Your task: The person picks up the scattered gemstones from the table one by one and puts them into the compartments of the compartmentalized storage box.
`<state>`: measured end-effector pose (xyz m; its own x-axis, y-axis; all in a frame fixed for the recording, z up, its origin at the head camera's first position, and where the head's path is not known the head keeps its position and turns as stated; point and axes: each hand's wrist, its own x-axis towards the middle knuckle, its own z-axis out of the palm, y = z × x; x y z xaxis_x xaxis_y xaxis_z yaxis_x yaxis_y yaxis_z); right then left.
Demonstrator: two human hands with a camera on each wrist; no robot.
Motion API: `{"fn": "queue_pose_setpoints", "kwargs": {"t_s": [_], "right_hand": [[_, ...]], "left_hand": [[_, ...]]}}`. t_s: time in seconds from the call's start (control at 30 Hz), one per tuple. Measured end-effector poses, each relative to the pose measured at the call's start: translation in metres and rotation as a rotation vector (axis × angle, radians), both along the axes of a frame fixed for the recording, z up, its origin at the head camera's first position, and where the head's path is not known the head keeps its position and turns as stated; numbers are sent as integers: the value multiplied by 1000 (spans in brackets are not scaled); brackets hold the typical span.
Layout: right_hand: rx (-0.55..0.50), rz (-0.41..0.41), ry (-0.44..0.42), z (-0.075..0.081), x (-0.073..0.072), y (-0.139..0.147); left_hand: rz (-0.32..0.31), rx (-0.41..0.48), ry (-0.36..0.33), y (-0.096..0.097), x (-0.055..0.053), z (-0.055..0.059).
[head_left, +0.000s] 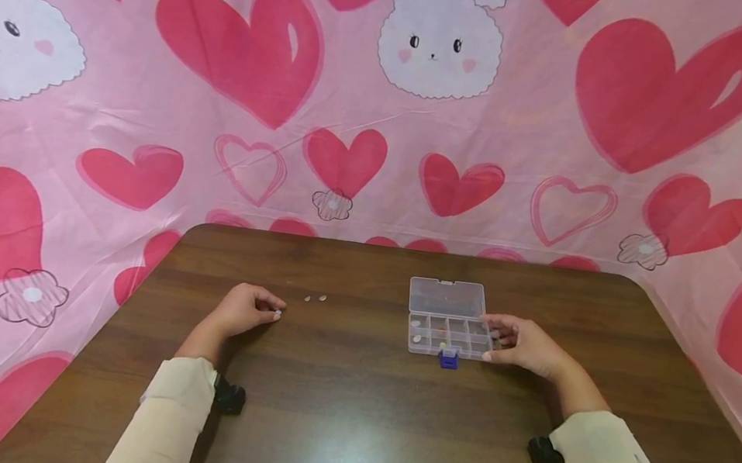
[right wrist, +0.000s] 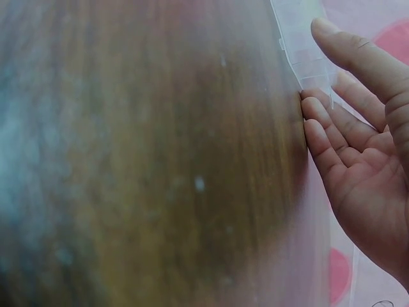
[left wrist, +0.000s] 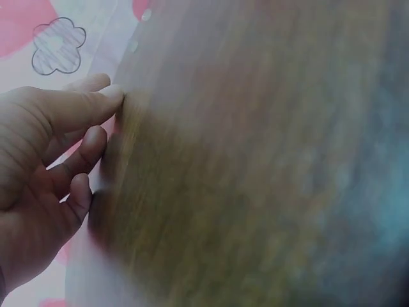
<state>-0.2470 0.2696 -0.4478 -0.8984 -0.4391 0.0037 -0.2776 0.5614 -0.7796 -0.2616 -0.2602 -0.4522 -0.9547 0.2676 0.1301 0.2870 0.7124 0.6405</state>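
My left hand [head_left: 246,309] is on the left of the table, its thumb and index fingertips pinching a small whitish piece [head_left: 277,315]. Just beyond those fingertips lie two small pale pieces [head_left: 323,298]. Right of centre stands a clear plastic compartment box [head_left: 427,350], its lid [head_left: 446,298] raised at the back and a blue tab [head_left: 448,361] at its front. Pale pieces [head_left: 416,339] lie in its left compartments, with tiny coloured bits near the middle. My right hand [head_left: 528,348] grips the box's right end, thumb at the front corner and fingers farther back.
The brown wooden table [head_left: 334,406] has rounded far corners. Behind and beside it hangs a pink cloth [head_left: 359,105] printed with hearts and rabbits. A dark device [head_left: 229,397] sits at the left wrist, another [head_left: 544,453] at the right.
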Motion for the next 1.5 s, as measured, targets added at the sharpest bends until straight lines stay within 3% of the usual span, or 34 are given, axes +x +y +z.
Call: {"fn": "queue_pose_setpoints", "kwargs": {"t_s": [0.27, 0.53, 0.77, 1.5], "right_hand": [[6, -1, -7, 0, 0, 0], [-2, 4, -7, 0, -1, 0], [-7, 3, -11, 0, -1, 0], [-12, -2, -8, -1, 0, 1]], "left_hand": [[25, 20, 7, 5, 2, 1], [3, 28, 27, 16, 3, 7], [10, 62, -10, 26, 7, 14], [-99, 167, 68, 61, 10, 32]]}}
